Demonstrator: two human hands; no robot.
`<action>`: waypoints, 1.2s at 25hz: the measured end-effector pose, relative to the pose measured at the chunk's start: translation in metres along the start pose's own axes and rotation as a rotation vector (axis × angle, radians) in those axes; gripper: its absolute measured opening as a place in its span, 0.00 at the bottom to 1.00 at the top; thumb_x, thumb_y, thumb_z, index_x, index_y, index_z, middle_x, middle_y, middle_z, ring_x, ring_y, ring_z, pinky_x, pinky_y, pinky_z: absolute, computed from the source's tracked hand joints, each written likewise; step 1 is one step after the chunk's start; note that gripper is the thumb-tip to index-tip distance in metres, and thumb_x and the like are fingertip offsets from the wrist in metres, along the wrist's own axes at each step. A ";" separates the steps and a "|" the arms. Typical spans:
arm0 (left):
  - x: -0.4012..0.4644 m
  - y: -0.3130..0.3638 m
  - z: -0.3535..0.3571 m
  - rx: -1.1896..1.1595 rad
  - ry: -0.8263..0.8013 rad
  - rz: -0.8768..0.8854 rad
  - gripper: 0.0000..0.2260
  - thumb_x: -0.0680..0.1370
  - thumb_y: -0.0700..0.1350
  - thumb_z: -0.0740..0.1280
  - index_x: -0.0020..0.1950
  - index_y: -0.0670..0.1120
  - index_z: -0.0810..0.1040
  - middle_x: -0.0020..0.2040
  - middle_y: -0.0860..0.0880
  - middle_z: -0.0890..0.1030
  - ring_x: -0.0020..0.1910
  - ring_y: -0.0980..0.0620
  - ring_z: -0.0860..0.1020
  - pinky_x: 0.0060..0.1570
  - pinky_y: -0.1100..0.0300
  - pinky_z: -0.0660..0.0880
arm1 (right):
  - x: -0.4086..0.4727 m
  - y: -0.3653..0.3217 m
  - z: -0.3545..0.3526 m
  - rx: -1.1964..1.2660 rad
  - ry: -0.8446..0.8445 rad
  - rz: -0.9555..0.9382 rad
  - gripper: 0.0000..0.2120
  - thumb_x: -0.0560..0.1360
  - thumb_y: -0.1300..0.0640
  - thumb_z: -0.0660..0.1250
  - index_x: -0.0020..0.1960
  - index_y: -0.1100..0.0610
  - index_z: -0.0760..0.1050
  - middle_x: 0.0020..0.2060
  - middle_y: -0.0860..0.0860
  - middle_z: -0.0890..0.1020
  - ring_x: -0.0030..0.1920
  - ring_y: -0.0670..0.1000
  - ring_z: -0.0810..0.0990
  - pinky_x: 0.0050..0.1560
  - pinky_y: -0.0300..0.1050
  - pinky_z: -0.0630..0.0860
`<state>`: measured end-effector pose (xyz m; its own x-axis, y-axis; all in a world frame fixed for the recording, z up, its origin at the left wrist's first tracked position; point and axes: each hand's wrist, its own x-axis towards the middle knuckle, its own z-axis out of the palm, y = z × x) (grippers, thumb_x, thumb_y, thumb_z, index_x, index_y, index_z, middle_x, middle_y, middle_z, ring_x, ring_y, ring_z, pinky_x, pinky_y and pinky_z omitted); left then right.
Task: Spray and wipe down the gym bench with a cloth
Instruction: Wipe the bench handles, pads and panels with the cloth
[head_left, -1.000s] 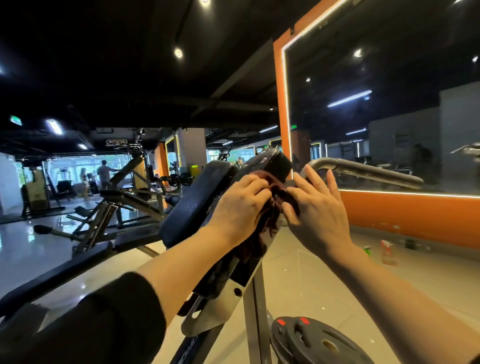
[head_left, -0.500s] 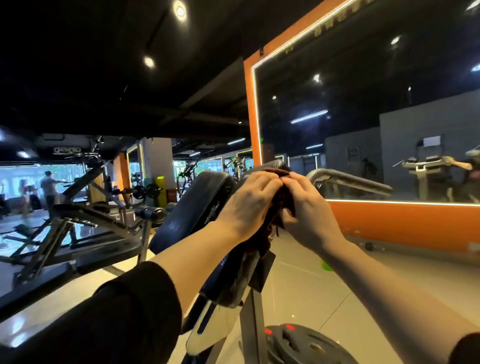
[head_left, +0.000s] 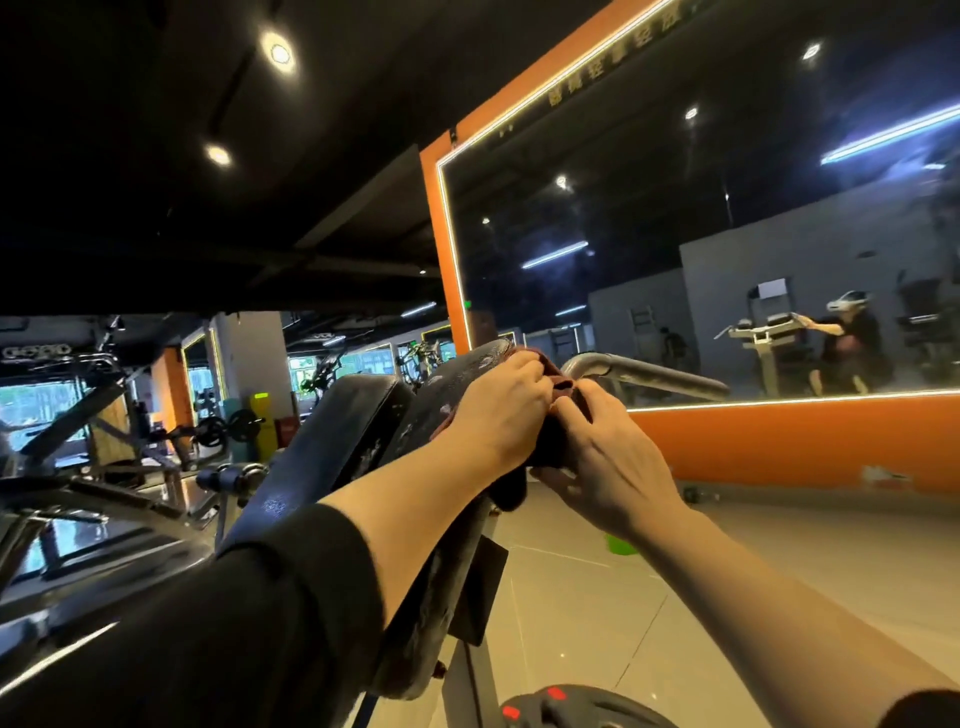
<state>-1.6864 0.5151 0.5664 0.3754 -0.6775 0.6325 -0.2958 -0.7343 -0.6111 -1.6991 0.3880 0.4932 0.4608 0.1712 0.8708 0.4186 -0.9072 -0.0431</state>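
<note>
A black padded gym bench (head_left: 358, 431) tilts steeply upward in the middle of the view, its worn pad edge running down to a metal post. A dark red cloth (head_left: 558, 384) lies bunched over the pad's upper right edge. My left hand (head_left: 498, 410) grips the cloth from the left, fingers curled over it. My right hand (head_left: 602, 457) pinches the same cloth from the right, fingertips meeting the left hand's. Most of the cloth is hidden under both hands.
A grey metal handle bar (head_left: 649, 376) juts right behind the hands. A mirror wall with an orange frame (head_left: 447, 249) stands behind. A weight plate (head_left: 571, 709) lies on the floor below. A green object (head_left: 621, 544) sits on the tiles. Other machines (head_left: 104, 467) crowd the left.
My right hand went from fingers spread over the cloth to curled and pinching it. Both hands stay bunched together at the pad's top edge; the camera view has tilted and shifted.
</note>
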 end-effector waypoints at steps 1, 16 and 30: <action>-0.007 -0.003 0.000 -0.011 -0.017 0.034 0.16 0.81 0.48 0.61 0.67 0.45 0.73 0.66 0.48 0.74 0.68 0.50 0.66 0.70 0.59 0.61 | 0.000 0.000 -0.002 0.000 -0.008 -0.020 0.32 0.69 0.45 0.74 0.67 0.55 0.68 0.60 0.57 0.74 0.56 0.56 0.75 0.54 0.46 0.76; -0.007 -0.029 -0.006 0.100 -0.139 0.237 0.17 0.76 0.48 0.66 0.63 0.45 0.78 0.63 0.48 0.78 0.65 0.48 0.73 0.71 0.58 0.60 | 0.009 -0.003 -0.013 -0.044 -0.026 -0.078 0.27 0.68 0.42 0.72 0.59 0.55 0.68 0.51 0.51 0.74 0.47 0.49 0.70 0.47 0.38 0.72; -0.008 -0.026 -0.007 0.210 -0.107 0.138 0.19 0.78 0.44 0.57 0.66 0.41 0.75 0.65 0.42 0.77 0.66 0.44 0.73 0.69 0.54 0.65 | 0.012 0.001 -0.011 0.054 0.064 -0.084 0.27 0.65 0.38 0.72 0.53 0.55 0.70 0.46 0.50 0.75 0.41 0.47 0.68 0.40 0.37 0.70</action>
<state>-1.6879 0.5398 0.5807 0.4384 -0.7539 0.4893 -0.1657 -0.6029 -0.7804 -1.7014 0.3846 0.5084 0.3719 0.2193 0.9020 0.4958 -0.8684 0.0067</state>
